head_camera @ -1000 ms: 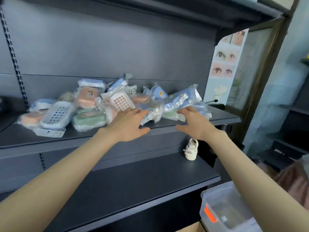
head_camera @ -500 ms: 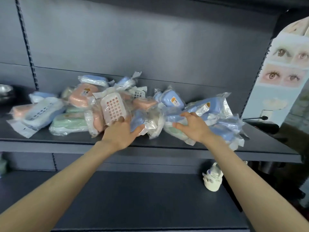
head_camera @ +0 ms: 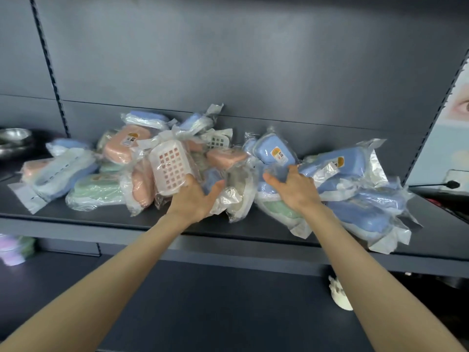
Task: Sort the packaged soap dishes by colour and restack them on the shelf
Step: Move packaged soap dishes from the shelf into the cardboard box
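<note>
On the shelf (head_camera: pixel 106 219), the soap dishes (head_camera: pixel 121 148) are heaped together, with pink, green and blue unsorted. A gridded pack (head_camera: pixel 168 168) is propped on end just beyond the left hand (head_camera: pixel 194 201). Its long axis is upright, leaning back-left, and its grid face is turned outward. Its lower edge is touched by straight fingers (head_camera: pixel 188 179), thumb held apart. The right hand (head_camera: pixel 295 191) is set farther off among blue packs (head_camera: pixel 276 153). Its fingers are partly hidden, so a grip cannot be judged.

Nothing is legible: the orange stickers (head_camera: pixel 278 154) on the blue packaged soap dish (head_camera: pixel 267 148) and the pink packaged soap dish (head_camera: pixel 118 151), centre frame, are too blurred.
</note>
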Motion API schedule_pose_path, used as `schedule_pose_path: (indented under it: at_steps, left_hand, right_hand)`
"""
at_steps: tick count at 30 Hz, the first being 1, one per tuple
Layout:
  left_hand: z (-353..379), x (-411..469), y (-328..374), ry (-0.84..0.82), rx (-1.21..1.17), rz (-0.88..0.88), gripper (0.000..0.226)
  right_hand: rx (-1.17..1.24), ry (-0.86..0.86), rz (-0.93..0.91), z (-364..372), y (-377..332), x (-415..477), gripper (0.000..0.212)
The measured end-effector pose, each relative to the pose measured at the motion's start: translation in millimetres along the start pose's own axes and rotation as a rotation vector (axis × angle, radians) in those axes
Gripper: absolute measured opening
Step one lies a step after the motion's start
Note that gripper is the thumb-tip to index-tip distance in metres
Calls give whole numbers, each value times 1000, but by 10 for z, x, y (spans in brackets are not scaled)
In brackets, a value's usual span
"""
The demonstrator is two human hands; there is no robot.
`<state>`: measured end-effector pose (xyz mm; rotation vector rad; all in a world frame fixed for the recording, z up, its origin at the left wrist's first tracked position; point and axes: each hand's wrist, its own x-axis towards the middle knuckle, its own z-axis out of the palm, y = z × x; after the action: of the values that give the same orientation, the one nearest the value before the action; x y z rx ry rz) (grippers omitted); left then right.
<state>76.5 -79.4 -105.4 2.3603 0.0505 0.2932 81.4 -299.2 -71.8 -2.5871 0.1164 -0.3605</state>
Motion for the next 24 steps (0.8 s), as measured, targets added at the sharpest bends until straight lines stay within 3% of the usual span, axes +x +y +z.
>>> schedule_pose_path:
  at_steps: [8, 11, 15, 24]
  left_hand:
    - [-85, -14, -45, 10, -162, -15, 81]
    - [-142, -72, -50, -19, -206, 1, 75]
    - [-181, -162, -20, -107, -192, 1, 86]
    - [-11, -314, 33, -163, -268, -57, 93]
  right_hand:
    - [127, 125, -37, -19, 38, -38, 59]
    - [191, 176, -48, -63, 60, -107, 57]
    - [232, 208, -24, -138, 102, -231, 57]
    - [316, 69, 90, -193, 151, -387, 38]
